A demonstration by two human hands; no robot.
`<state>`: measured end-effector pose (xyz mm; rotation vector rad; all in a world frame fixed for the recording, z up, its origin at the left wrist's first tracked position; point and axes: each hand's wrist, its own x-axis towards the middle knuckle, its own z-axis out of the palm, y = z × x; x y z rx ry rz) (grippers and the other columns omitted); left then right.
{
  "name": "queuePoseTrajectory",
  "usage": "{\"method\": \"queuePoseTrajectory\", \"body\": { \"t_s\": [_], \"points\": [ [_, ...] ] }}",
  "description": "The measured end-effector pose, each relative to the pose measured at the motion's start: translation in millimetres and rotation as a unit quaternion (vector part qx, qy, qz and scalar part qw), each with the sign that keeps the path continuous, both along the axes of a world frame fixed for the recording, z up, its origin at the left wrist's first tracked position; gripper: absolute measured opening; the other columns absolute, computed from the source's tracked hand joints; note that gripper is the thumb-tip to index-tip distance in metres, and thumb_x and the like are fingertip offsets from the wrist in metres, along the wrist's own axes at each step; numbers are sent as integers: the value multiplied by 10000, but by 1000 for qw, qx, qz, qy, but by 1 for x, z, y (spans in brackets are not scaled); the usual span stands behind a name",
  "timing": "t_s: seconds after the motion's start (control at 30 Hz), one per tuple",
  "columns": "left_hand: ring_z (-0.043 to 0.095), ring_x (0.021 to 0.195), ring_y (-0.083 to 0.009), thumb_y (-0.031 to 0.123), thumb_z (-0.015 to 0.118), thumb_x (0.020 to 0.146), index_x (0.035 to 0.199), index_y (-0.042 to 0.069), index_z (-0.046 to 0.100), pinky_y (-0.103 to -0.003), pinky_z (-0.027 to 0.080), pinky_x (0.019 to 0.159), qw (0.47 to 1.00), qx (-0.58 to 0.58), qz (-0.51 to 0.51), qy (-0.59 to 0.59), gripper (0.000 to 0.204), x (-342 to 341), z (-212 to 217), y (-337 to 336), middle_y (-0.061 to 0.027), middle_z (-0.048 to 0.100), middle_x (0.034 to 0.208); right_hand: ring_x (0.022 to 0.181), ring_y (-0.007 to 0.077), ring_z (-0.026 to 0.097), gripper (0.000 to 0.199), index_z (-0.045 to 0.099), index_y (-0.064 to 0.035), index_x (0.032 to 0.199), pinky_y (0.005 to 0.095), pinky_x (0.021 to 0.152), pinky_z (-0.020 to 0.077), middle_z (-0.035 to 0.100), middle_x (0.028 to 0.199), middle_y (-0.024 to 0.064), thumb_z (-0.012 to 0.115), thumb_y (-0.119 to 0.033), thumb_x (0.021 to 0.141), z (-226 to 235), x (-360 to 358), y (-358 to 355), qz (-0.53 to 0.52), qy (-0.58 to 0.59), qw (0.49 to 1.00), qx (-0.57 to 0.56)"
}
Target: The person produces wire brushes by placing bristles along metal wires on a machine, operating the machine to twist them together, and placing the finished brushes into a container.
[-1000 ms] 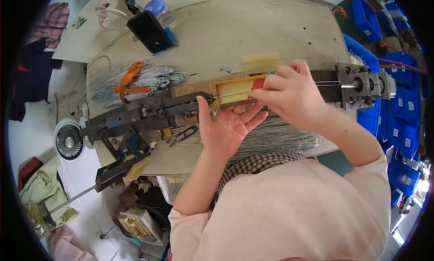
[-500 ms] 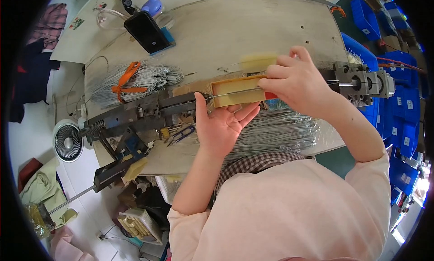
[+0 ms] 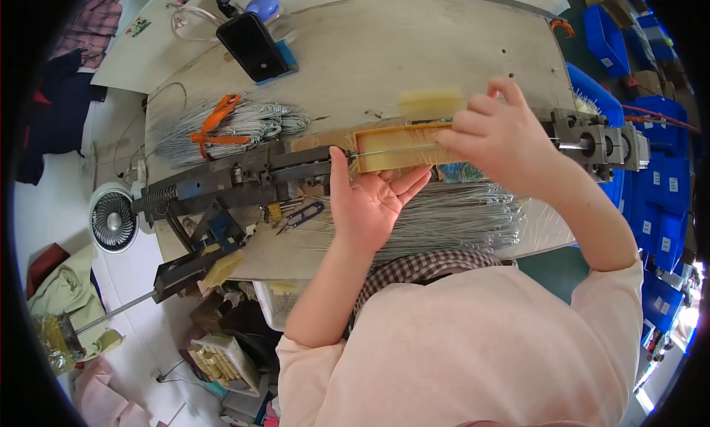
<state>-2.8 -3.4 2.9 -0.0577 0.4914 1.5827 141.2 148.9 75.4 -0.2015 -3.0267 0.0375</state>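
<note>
A shallow yellow tray (image 3: 392, 163) lies lengthwise in the bench machine (image 3: 274, 168), with a thin metal wire (image 3: 384, 153) running along it. My left hand (image 3: 373, 205) is palm up at its near left side. The thumb points up beside the tray's left end and the spread fingers reach under the near edge. My right hand (image 3: 492, 135) is over the tray's right end, thumb and fingers pinched together. Fine yellowish strands (image 3: 427, 141) show in the tray beside these fingertips. What the pinch holds is too small to make out.
Bundled metal wires (image 3: 248, 127) with an orange tie lie at the far left; more loose wires (image 3: 458, 220) lie nearer me. A phone (image 3: 253, 46) stands behind. Snips (image 3: 302, 216) lie left of my hand, a fan (image 3: 113, 218) stands further left, and blue bins (image 3: 658, 175) are at right.
The whole view has shifted slightly. A red piece under my right fingers no longer shows, and fine strands now show across the tray beside them. My left hand keeps its pose.
</note>
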Motion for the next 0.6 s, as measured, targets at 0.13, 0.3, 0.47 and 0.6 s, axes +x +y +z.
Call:
{"method": "queuePoseTrajectory", "body": {
  "t_s": [0.13, 0.3, 0.47, 0.6],
  "points": [
    [465, 1173, -329, 677, 230, 847, 1334, 17, 319, -469, 247, 1045, 1000, 4, 11, -20, 824, 2, -3, 0, -161, 423, 1321, 804, 152, 515, 190, 597, -149, 866, 404, 863, 340, 520, 737, -43, 633, -126, 681, -1, -3, -13, 44, 45, 998, -21],
    [466, 1173, -325, 675, 231, 849, 1334, 18, 316, -465, 257, 1038, 1000, -4, 3, 1, 821, 2, 1, 1, -160, 425, 1317, 787, 151, 511, 177, 583, -148, 845, 400, 861, 332, 503, 719, -45, 632, -126, 677, -6, -18, 2, 15, 112, 990, -82],
    [469, 1171, -320, 676, 218, 851, 1338, 16, 303, -460, 254, 1037, 1000, -10, -10, 16, 824, 1, 3, 1, -161, 433, 1307, 814, 150, 506, 156, 575, -147, 821, 401, 863, 330, 504, 726, -44, 635, -118, 681, -6, -14, -2, 33, 20, 999, 5],
    [469, 1163, -348, 687, 263, 833, 1342, -2, 277, -470, 245, 1041, 999, -15, -5, 47, 857, 1, 3, 2, -175, 393, 1328, 828, 146, 505, 169, 566, -151, 820, 404, 873, 324, 500, 728, -47, 635, -107, 672, -8, -9, 4, 19, 15, 1000, -16]
  ]
}}
